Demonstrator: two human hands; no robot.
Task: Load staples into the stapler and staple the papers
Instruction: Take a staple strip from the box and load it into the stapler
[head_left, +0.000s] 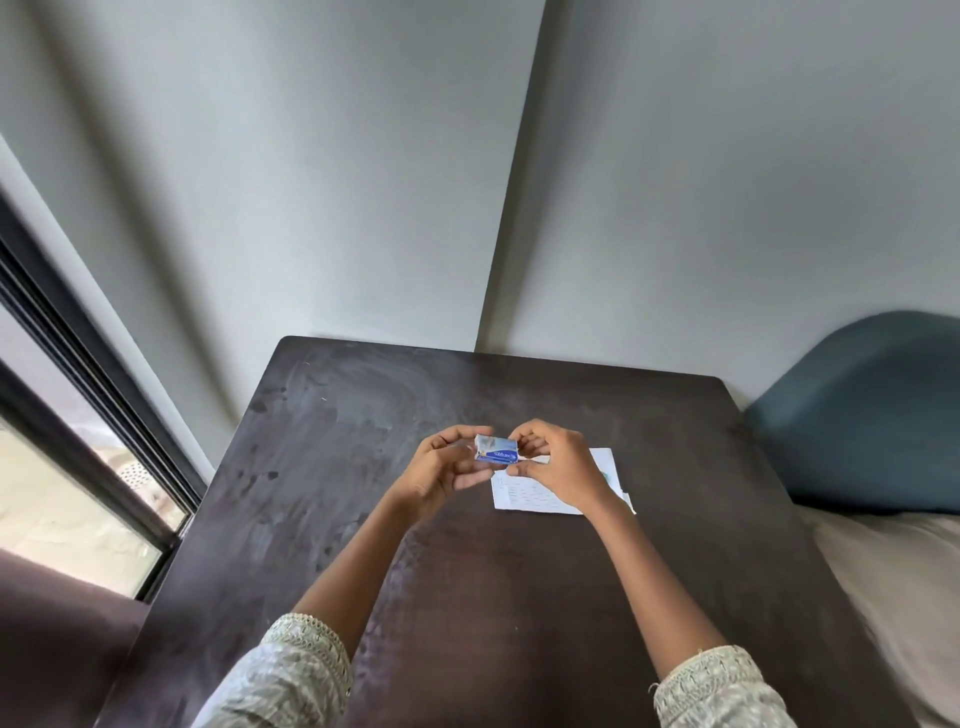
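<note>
A small blue and white staple box is held above the dark table, between both hands. My left hand grips its left end with thumb and fingertips. My right hand pinches its right end. Under my right hand lie white papers with faint print, flat on the table. No stapler is visible; my hands may hide it.
The table stands against a grey wall. A window with a dark frame is at the left. A blue cushion and a beige bed surface are at the right.
</note>
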